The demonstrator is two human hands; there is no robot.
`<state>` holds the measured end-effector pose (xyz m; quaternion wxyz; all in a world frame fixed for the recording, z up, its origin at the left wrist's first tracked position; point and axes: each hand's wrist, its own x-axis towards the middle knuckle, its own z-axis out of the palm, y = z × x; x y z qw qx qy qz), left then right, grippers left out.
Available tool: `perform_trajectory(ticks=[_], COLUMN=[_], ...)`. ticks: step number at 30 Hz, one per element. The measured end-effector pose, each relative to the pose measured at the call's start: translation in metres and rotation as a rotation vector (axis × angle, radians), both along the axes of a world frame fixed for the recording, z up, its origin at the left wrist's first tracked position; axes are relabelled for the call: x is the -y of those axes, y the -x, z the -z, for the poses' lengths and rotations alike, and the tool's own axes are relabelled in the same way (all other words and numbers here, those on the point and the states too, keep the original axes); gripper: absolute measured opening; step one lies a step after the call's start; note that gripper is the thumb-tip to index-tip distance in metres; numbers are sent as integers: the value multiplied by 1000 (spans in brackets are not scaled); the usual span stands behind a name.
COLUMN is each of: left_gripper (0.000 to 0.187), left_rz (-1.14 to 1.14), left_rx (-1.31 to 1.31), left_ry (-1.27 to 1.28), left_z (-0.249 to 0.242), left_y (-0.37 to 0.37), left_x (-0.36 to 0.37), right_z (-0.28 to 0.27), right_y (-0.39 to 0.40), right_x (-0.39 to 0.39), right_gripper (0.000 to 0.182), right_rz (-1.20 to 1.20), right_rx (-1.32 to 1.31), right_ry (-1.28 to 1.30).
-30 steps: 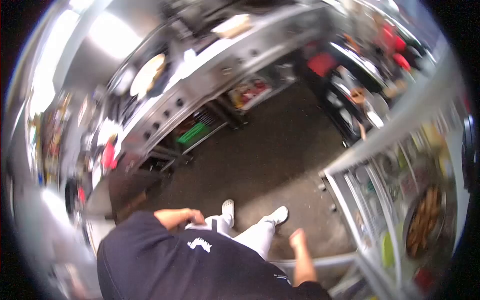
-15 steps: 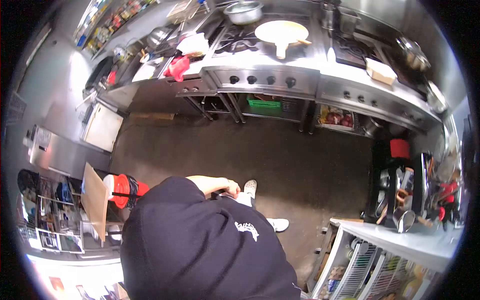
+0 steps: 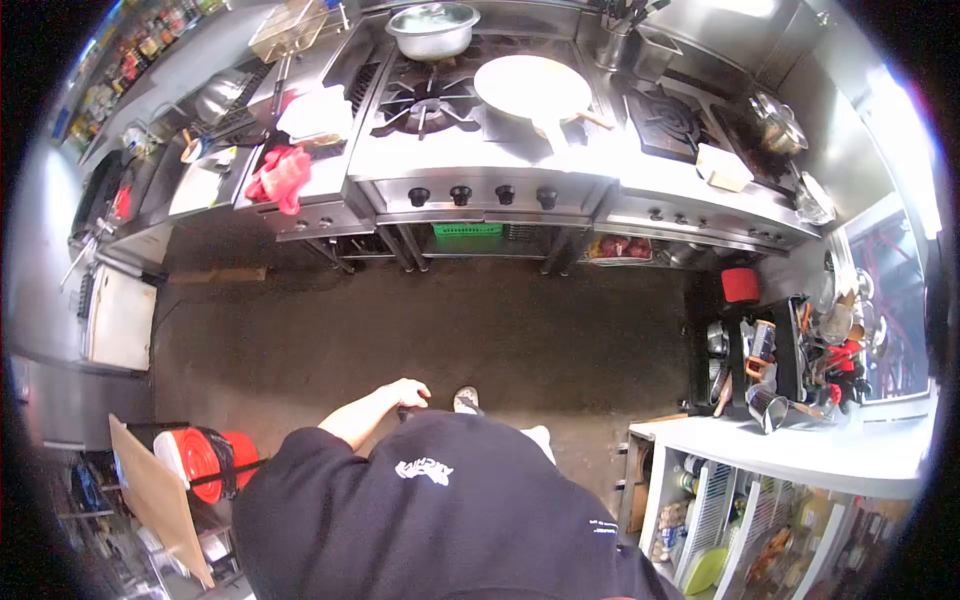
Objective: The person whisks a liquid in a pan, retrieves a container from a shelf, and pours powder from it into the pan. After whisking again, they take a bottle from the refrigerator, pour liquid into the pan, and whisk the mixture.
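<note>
My left hand [image 3: 405, 392] is low in front of my waist, by the front of my black T-shirt [image 3: 430, 510]. Its fingers curl downward, and something dark shows just below them; what they hold, if anything, I cannot make out. The tip of one shoe [image 3: 466, 400] shows beyond the shirt, close to that hand. My right hand is out of view, hidden behind my body or outside the frame.
Ahead is a stove with a large white pan [image 3: 532, 88] and a lidded pot [image 3: 432, 32]. A red cloth [image 3: 281, 178] hangs at the counter edge. To the left stand a red bucket [image 3: 203, 465] and a cardboard sheet [image 3: 160, 500]; to the right, a white counter [image 3: 800, 455].
The view has shifted, so the stove and counters appear further left. My left hand has moved away from the white patch it was beside, and my arm reaches further out from the shirt.
</note>
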<state>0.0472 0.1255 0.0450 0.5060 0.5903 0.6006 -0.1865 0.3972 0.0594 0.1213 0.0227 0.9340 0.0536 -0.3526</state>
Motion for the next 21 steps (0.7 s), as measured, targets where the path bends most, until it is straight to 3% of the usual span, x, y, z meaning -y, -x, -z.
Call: perform_trajectory(ticks=[1,2,3,4,7,11,12,13,15,17,18,20,21], left_gripper=[54,56,58,58,63,66,67,68,69,70,70,69,68], left_rz=[24,-21,-67,-63,-230,-455,-501,-548,-584,-673,-685,-852,-934], left_rx=[-9,-50,-93,-87,-75,-2,14,28,39,-11,-21,-110,-152], left_ry=[-91,-120,-145,-145,-171,-172,-174,-178,-241,-197,-192,-157,-137], left_z=[11,22,26,24,22,21,22,27,36,38,37,46,51], left_y=[16,30,38,42,46,35,31,31,30,30,34,41,42], left_x=[0,-3,-5,-10,-27,-54,-60,-66,-79,-92,-102,-113,-117], right_z=[49,132,120,130,-20,-155,-185,-161,-165,-173,-164,-146,-141], right_y=[-46,-119,-120,-127,-82,-32,-17,-27,-20,-11,-11,-18,-21], right_x=[22,63,4,-44,-218,-385,-410,-460,-529,-575,-598,-640,-661], right_gripper=[40,39,37,32,27,33,31,30,29,26,26,24,24], right_rz=[-494,-1001,-1187,-1276,-1195,-1347,-1322,-1470,-1565,-1310,-1317,-1770,-1780], right_rx=[-147,-210,-161,51,234,626,543,833,701,309,292,547,526], right_ry=[69,10,-146,-504,-1268,-1447,-1313,-1384,-1278,-1067,-1068,-1418,-1415])
